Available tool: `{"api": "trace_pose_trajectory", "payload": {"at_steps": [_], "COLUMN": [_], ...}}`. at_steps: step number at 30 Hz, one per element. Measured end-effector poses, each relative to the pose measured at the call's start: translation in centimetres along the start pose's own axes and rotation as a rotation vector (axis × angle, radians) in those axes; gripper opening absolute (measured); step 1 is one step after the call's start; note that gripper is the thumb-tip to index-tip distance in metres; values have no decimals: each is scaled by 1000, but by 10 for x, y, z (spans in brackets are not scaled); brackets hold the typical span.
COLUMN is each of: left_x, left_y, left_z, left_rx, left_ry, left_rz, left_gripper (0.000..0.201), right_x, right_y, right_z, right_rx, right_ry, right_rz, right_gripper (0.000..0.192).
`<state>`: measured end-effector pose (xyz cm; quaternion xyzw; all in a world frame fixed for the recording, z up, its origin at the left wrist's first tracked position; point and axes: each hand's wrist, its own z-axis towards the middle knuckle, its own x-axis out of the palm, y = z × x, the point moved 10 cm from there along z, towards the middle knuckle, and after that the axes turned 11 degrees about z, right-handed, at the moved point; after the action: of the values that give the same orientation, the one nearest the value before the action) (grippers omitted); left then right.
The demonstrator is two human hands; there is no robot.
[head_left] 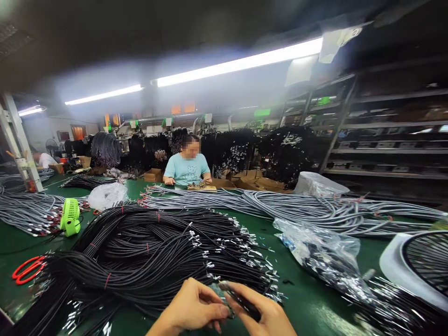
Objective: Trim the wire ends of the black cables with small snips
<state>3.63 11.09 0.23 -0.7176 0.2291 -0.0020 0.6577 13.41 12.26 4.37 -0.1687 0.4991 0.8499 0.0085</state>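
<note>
My left hand [192, 309] and my right hand [263, 313] meet at the bottom edge of the view, just in front of a big pile of black cables [147, 254] with metal terminals. Both pinch the same short black cable piece [241, 302], the right hand along its length and the left hand's fingertips at its near end. The part under the fingers is blurred and partly hidden.
Red scissors [26, 269] and a green handheld fan [70, 217] lie left on the green table [308, 298]. Grey cable bundles [280, 205] run across the back, plastic bags [320, 247] right, a white fan [420, 266] far right. A person in a teal shirt [187, 169] sits opposite.
</note>
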Motion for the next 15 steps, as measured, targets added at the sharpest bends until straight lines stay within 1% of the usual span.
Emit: {"api": "trace_pose_trajectory", "payload": {"at_steps": [4,10,13,15], "left_x": [1,4,1,-3], "left_y": [-1,6,8,7], "left_z": [-1,3,4,3], "left_rx": [-2,14,15,19], "left_ry": [-19,-6,-36,-94], "left_rz": [37,19,20,23], "left_gripper": [66,70,63,55], "right_x": [3,2,0,-2], "right_y": [2,8,11,13], "right_z": [1,0,0,0], "right_rx": [-22,-60,-66,-53], "right_ry": [59,57,36,-4], "right_rz": [-56,-153,-160,-133], "right_gripper": [22,27,27,25]}}
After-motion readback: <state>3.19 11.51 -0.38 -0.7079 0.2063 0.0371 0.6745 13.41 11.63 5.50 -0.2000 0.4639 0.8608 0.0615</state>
